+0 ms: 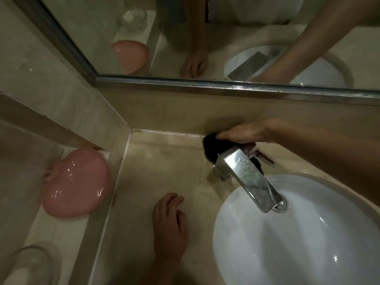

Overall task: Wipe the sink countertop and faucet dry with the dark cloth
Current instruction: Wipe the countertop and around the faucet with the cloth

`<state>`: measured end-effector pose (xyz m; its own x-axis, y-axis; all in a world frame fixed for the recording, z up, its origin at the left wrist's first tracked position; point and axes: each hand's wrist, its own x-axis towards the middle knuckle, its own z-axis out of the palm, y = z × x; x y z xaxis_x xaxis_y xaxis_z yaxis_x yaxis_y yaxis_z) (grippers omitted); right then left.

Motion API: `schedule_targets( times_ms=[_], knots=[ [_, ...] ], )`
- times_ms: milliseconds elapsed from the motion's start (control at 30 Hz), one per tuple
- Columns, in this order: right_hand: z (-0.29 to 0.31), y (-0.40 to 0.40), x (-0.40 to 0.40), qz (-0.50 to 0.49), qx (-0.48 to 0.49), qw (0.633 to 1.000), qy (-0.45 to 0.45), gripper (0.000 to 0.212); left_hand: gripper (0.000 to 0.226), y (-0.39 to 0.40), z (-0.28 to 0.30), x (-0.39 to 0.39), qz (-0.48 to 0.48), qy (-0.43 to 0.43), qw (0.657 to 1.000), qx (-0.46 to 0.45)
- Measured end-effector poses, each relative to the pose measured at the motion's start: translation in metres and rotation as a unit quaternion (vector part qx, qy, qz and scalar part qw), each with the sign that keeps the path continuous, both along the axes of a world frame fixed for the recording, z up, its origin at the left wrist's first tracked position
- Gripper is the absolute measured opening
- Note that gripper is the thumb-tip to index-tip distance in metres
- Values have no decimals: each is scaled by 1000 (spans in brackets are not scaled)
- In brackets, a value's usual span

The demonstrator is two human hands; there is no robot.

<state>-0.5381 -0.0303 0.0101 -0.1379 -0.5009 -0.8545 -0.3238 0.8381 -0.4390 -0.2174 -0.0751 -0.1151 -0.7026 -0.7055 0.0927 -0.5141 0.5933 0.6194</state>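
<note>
dark cloth (209, 150) at countertop (164, 165) back edge, behind faucet (246, 175) base, pressed under right hand (244, 133) with fingers together. left hand (169, 227) rests loosely curled, empty, near front. judged mid-task: faucet spout looks streaked, unwiped.

I saw beige tiled walls (61, 83) meeting in a corner, a metal-framed mirror (185, 38) above, and dim warm light. A pink dish (76, 182) sat on a side ledge (61, 229).

2 hands (170, 227), 1 cloth (209, 149), 1 faucet (246, 177), seemingly 1 glass (35, 264)
</note>
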Motion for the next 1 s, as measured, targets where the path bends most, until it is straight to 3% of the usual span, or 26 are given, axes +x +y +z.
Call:
schedule_targets(
  times_ms=[167,300,367,600,767,1000],
  knots=[
    [-13,-45,19,162,83,962,205,42,33,-1,-1,2,-9,1,1000,3],
    [-16,-75,44,319,130,908,239,31,35,-1,-1,1,-2,-4,1000,-1],
    [-16,-75,50,358,119,887,266,36,36,-2,-2,2,-1,-7,1000,-2],
    [-16,-78,63,312,97,872,364,30,35,-4,-3,1,-4,10,1000,-1],
    [-24,-81,81,353,18,878,322,40,34,-4,-2,4,-8,9,1000,7],
    [-13,-78,66,258,123,879,382,28,33,-4,-2,2,-4,13,1000,8]
  ],
)
